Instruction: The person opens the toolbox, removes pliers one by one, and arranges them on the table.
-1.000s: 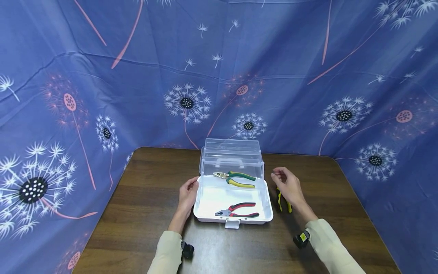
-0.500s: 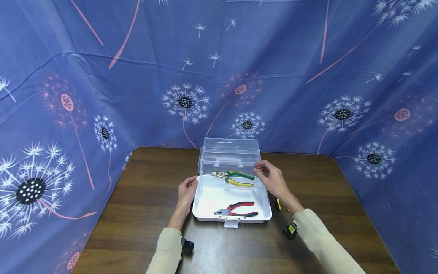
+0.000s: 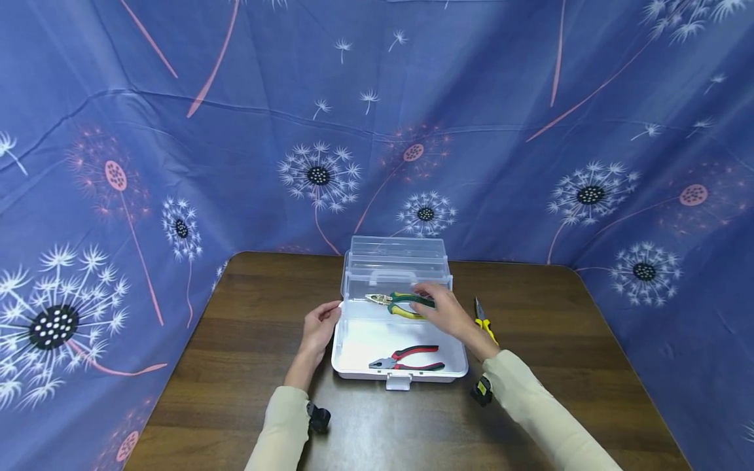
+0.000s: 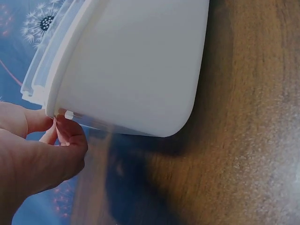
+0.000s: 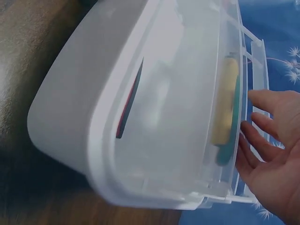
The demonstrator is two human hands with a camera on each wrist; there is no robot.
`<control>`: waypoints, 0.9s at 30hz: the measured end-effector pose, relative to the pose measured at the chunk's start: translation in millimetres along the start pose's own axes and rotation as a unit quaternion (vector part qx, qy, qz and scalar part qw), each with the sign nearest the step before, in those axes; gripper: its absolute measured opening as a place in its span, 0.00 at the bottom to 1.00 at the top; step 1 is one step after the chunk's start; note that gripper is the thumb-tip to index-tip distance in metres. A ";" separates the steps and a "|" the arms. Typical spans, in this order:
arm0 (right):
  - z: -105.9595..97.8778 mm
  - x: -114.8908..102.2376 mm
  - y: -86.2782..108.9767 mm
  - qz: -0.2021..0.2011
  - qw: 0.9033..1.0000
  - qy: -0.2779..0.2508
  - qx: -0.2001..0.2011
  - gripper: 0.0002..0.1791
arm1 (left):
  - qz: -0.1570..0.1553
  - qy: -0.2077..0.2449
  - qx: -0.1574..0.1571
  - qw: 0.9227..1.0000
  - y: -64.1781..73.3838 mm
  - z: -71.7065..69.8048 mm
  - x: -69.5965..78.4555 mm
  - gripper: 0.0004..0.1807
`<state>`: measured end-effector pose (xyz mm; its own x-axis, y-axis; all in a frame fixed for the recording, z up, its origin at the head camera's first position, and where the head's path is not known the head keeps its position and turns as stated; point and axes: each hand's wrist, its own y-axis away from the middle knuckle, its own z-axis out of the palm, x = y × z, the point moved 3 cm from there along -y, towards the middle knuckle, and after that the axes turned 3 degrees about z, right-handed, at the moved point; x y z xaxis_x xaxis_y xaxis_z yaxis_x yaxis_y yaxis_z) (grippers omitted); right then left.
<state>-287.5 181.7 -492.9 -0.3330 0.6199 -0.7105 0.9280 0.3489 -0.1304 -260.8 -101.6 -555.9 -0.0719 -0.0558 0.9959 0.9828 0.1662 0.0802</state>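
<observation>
A white toolbox [image 3: 359,337] with a clear lid stands open on the table. My left hand [image 3: 317,330] pinches its rim at the left back corner, thumb and fingertips meeting there in the left wrist view. In the raised clear tray lie combination pliers [image 3: 403,313] with green and yellow handles. My right hand [image 3: 448,314] is over their handle ends; in the right wrist view its fingers [image 5: 262,145] are spread and loosely bent beside the tray. Pliers [image 3: 385,364] with red and black handles lie in the bottom of the box.
Long-nose pliers [image 3: 484,324] with yellow handles lie on the wooden table [image 3: 559,340] right of the box, partly behind my right forearm. The clear lid [image 3: 397,247] leans back behind the tray. A blue dandelion-print cloth [image 3: 253,183] hangs around the table.
My right hand has moved left from beside the long-nose pliers to over the green and yellow pliers' handles, uncovering the long-nose pliers. My left hand has stayed at the rim.
</observation>
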 end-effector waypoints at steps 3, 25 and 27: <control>4.6 -1.3 -3.0 0.008 1.000 0.009 -0.028 0.23 | -0.001 0.003 -0.007 1.000 -2.2 -1.0 -1.3 0.17; 23.3 -36.1 -13.0 -0.044 0.991 0.117 -0.040 0.27 | -0.001 -0.020 -0.005 1.000 -1.0 -3.5 -4.3 0.17; 24.9 -37.9 -14.0 -0.048 0.990 0.128 -0.034 0.24 | 0.001 -0.018 -0.011 1.000 -1.2 -2.3 -3.9 0.17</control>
<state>-283.7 135.8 -481.3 -0.4588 0.7365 -0.4970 0.8795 0.4559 -0.1364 -261.3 -103.9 -560.0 -0.0759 -0.0197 0.9969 0.9864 0.1448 0.0779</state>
